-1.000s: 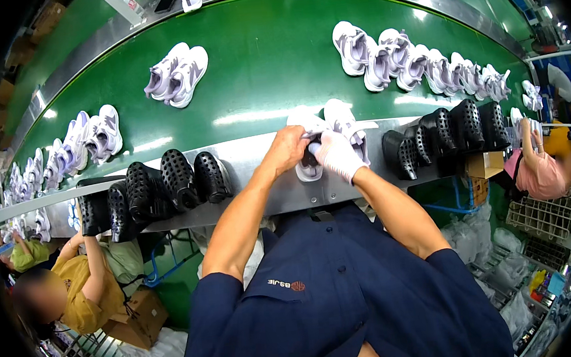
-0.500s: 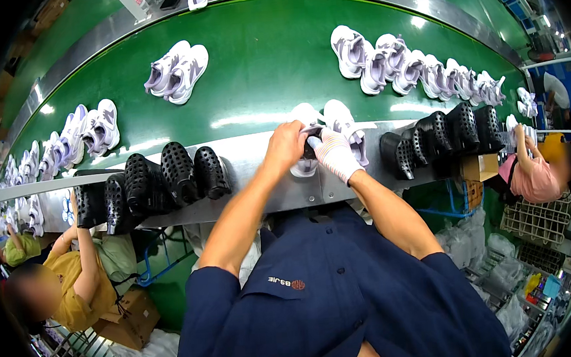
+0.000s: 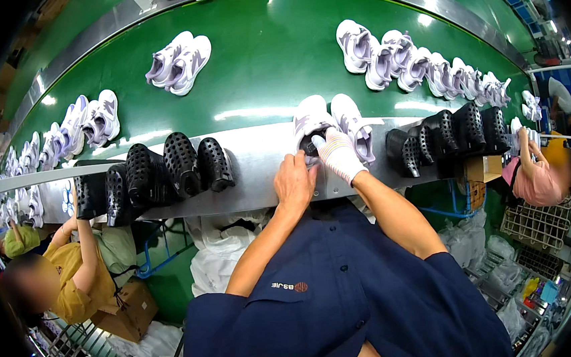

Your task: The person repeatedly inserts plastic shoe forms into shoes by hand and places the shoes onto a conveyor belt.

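A white and lilac sneaker (image 3: 310,115) lies on the metal ledge in front of me, toe pointing away. Inside its opening shows a black piece (image 3: 309,148), mostly hidden by my hands. My left hand (image 3: 294,183), bare, is closed around the heel end. My right hand (image 3: 339,157), in a pale striped glove, grips the right side of the opening, its thumb by the black piece; its other fingers are partly hidden. The mate sneaker (image 3: 347,114) lies just right of it, partly behind the glove.
Black perforated boot-shaped forms stand along the ledge, left (image 3: 180,163) and right (image 3: 441,132). On the green belt (image 3: 255,53) are a sneaker pair (image 3: 180,62) and rows of sneakers on both sides. Co-workers sit left (image 3: 75,279) and right (image 3: 533,176). A grey bar (image 3: 51,178) crosses at left.
My left hand has moved from the sneaker's tongue area back toward me to its heel, uncovering the opening. My right hand stays at the opening's right side.
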{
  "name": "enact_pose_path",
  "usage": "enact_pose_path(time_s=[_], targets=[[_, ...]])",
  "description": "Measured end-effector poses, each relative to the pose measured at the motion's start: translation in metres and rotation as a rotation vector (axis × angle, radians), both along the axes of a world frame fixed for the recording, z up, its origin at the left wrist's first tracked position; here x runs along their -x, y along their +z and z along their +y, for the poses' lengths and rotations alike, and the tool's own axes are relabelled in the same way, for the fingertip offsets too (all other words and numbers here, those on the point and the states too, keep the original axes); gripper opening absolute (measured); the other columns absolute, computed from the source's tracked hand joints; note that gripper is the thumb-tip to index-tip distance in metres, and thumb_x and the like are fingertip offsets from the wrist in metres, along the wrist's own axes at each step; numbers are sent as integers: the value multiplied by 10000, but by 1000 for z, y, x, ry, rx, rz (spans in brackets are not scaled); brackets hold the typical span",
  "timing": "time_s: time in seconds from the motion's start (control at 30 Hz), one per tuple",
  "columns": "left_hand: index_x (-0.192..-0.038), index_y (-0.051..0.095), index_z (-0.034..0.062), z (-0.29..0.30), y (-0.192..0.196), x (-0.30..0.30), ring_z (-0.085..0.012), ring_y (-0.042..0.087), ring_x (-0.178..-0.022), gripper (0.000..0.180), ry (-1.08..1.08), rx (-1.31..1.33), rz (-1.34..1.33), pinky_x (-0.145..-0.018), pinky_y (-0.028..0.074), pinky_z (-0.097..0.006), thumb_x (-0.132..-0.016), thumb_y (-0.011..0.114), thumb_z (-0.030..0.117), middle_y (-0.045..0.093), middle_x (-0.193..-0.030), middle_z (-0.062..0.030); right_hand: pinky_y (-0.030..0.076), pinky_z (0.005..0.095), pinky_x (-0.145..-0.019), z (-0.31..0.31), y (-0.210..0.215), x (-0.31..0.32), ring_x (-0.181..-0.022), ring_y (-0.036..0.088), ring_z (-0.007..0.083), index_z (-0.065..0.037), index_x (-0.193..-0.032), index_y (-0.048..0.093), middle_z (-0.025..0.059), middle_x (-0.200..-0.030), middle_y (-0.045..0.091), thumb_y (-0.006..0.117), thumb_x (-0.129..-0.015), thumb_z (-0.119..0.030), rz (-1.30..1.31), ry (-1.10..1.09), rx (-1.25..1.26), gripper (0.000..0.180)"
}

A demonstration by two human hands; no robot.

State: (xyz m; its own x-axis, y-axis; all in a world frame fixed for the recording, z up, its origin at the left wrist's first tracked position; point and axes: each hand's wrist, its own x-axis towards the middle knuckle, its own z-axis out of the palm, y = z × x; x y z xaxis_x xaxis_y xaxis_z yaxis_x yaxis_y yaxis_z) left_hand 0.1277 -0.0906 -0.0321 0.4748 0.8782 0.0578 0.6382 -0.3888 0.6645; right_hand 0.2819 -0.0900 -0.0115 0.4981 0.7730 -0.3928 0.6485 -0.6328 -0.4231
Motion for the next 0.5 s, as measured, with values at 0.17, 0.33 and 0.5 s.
enact_pose_path(time_s=[0.17,0.33,0.5], targets=[[-1053,688,61,8,-14,-3,-323,658,-883,312,-25,-4,62,-752,475,-458,-811,818,208,632,-884,-106,522,518,-843,10,6,0,-938,678,471,56,-1015,644,313,-941,698,613,-963,-346,-26,-8,-4,406],[-1000,655,77,10,-37,6,-317,641,-876,232,-204,149,-156,-790,415,-445,-827,772,180,635,-914,-109,540,519,-747,-5,-6,21,-827,696,455,27,-1055,594,258,-839,707,631,-959,-327,-204,54,38,369],[-978,652,51,9,-35,17,-308,653,-845,199,-306,153,-253,-767,479,-423,-827,753,132,655,-922,-116,565,498,-707,-7,12,19,-823,724,412,12,-1045,634,215,-869,734,650,-940,-276,-168,302,132,307]])
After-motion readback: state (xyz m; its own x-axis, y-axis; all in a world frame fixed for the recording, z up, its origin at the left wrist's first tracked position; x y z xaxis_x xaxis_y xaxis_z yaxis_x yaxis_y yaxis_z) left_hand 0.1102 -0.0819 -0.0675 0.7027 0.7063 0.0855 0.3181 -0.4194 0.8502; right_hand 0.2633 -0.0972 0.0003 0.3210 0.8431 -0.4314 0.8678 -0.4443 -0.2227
